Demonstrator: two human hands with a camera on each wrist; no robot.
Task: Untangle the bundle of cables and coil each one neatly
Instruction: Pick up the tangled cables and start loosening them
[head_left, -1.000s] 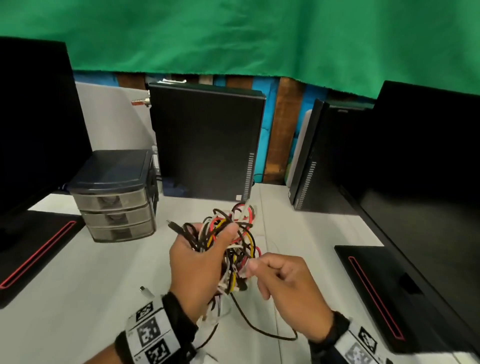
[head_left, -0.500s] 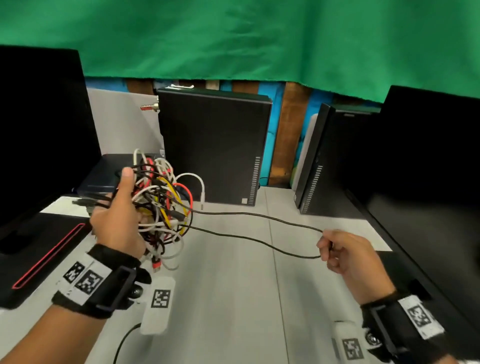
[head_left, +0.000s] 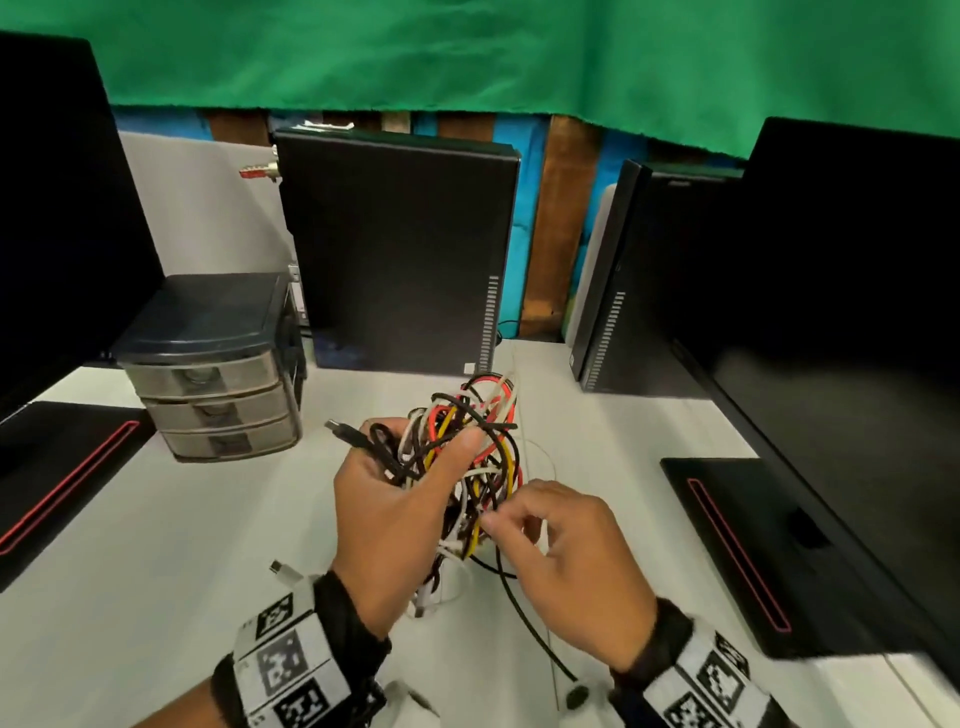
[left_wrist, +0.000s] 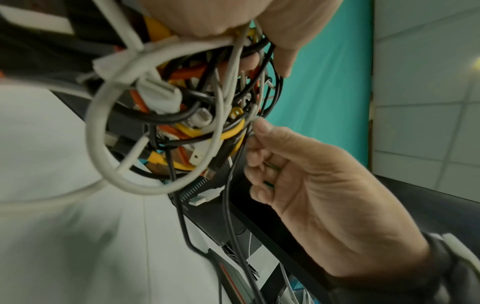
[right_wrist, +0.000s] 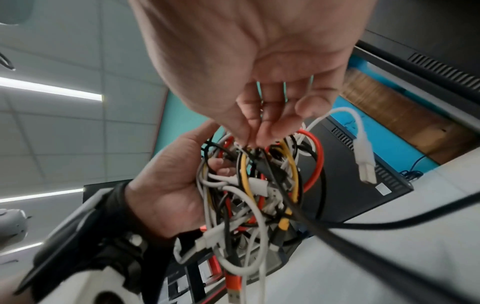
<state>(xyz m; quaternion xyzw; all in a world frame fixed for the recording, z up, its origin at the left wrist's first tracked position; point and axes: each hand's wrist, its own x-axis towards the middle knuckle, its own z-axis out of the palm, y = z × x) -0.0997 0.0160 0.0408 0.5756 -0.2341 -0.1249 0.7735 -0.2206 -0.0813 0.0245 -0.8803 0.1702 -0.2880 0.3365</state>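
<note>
Black, white, red, yellow strands: bundle of cables (head_left: 462, 457) held above white table (head_left: 156, 545) centre, left hand (head_left: 387, 512) clenched round it. Right hand (head_left: 563, 558) fingertips (right_wrist: 249, 133) pinching strand at bundle's near side. Judgement: trace 1 black cable (head_left: 524, 618) to its plug, feed back through loops, avoid hard pull tightening knots.

left hand (head_left: 387, 514) hides part of the cable bundle (head_left: 470, 457) — which strand the right hand (head_left: 569, 564) pinches is unclear.
</note>
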